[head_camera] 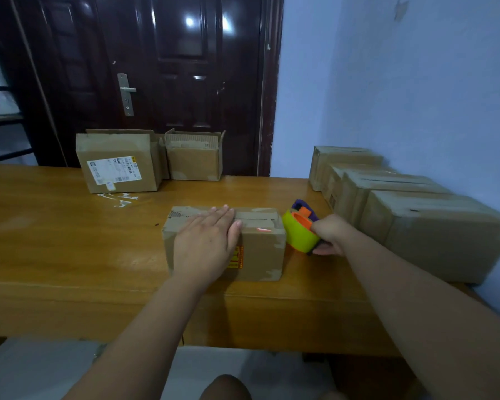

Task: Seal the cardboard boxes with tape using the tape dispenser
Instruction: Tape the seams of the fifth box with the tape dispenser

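Note:
A small closed cardboard box [260,249] lies on the wooden table [70,241] in front of me. My left hand [207,243] lies flat on its top with straight fingers, pressing the flaps down. At the box's right end my right hand [329,236] grips a tape dispenser [299,229] with a yellow-green roll, an orange core and a purple frame. The dispenser touches the box's right edge. A strip of clear tape seems to run along the top seam.
Two open cardboard boxes [119,163] [195,157] stand at the table's far edge before a dark door. A row of several closed boxes [433,232] lines the right wall. White tape scraps [122,199] lie near the labelled box.

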`<state>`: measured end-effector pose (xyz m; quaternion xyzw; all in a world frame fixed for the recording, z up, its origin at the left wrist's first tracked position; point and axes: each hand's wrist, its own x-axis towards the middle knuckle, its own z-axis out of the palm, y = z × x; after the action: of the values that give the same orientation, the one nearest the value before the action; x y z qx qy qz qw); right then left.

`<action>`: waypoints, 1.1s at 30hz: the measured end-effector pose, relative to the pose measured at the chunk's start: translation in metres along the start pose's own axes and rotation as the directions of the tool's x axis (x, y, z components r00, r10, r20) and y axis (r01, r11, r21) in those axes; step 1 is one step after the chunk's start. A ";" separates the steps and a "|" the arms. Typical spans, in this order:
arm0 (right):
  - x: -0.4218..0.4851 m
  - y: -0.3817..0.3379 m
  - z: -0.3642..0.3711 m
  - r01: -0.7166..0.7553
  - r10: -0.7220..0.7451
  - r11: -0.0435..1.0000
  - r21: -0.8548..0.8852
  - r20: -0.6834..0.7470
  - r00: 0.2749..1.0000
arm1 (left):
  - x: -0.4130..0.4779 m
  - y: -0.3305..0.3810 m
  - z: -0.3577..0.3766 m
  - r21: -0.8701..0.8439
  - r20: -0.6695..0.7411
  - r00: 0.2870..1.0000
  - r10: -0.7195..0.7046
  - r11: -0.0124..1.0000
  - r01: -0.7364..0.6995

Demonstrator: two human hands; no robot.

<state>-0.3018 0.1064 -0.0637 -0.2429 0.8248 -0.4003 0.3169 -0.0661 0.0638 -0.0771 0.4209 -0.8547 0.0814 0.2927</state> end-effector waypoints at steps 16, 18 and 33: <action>-0.033 0.002 -0.019 -0.118 -0.192 0.651 0.750 0.313 0.930 | 0.001 0.006 -0.004 0.024 0.023 1.000 0.018 1.000 -0.018; -0.037 -0.006 -0.024 -0.087 -0.233 0.618 0.781 0.287 0.929 | 0.004 0.012 -0.003 0.025 0.063 0.998 0.005 1.000 -0.006; -0.043 -0.036 -0.019 0.375 -0.443 0.733 0.568 -0.020 0.896 | 0.054 0.026 -0.010 -0.392 0.213 0.974 0.079 0.920 0.011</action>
<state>-0.2809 0.1233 -0.0111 -0.3381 0.5773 -0.6682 0.3254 -0.1080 0.0476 -0.0357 0.3454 -0.8886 -0.1335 0.2705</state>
